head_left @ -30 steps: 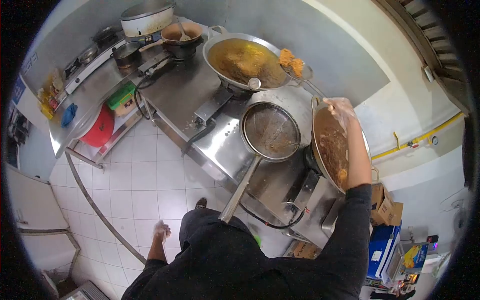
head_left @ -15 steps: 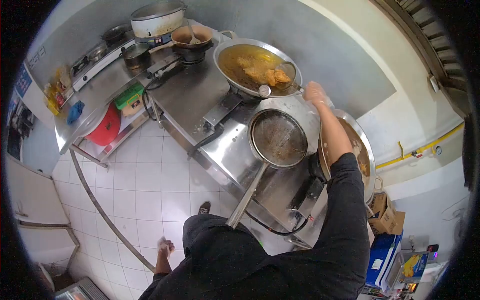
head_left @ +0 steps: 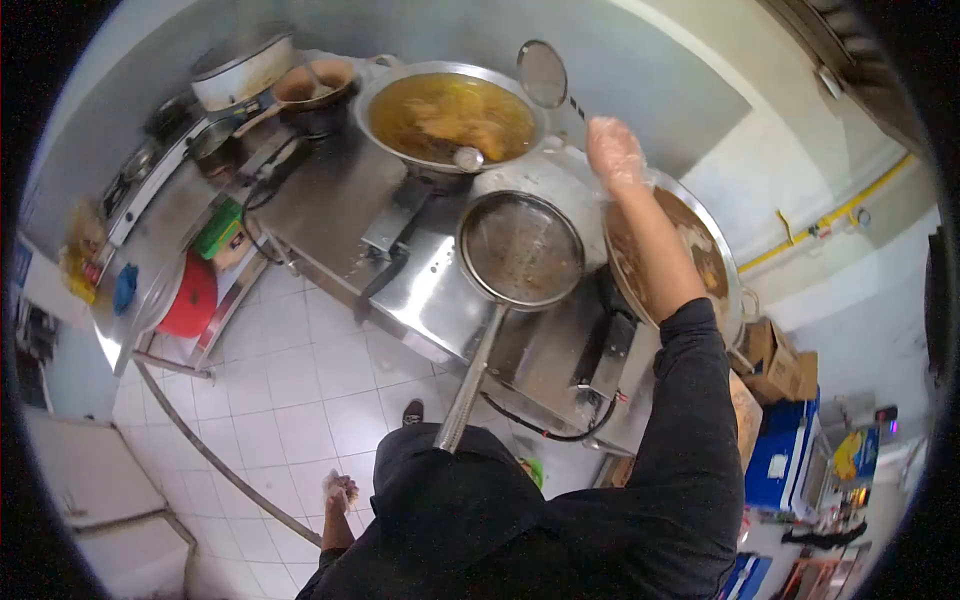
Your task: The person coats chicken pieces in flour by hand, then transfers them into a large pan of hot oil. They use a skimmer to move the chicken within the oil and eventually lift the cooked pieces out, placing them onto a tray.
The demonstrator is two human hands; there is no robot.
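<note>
My right hand [head_left: 614, 152], in a clear plastic glove, is closed round the handle of a round mesh skimmer [head_left: 542, 75]. The skimmer is lifted above the right rim of a wide wok [head_left: 367, 118] of yellow oil, and no food shows on its mesh. Golden fried pieces [head_left: 455, 125] lie in the bubbling oil. A round dial thermometer [head_left: 468, 158] sits at the wok's near rim. Low at my left side hangs my left hand [head_left: 340, 490], also gloved, with its fingers loosely apart and nothing visible in them.
A large long-handled strainer [head_left: 522, 250] lies in front of me, its handle toward my body. Beyond my right forearm stands a second wide pan [head_left: 735, 310] of brown liquid. A smaller frying pan [head_left: 312, 85] and a lidded cooker [head_left: 243, 75] stand at the back left.
My right hand has raised the skimmer out of the oil. The fried pieces that were at the skimmer are now in the wok. The view has shifted to the right.
</note>
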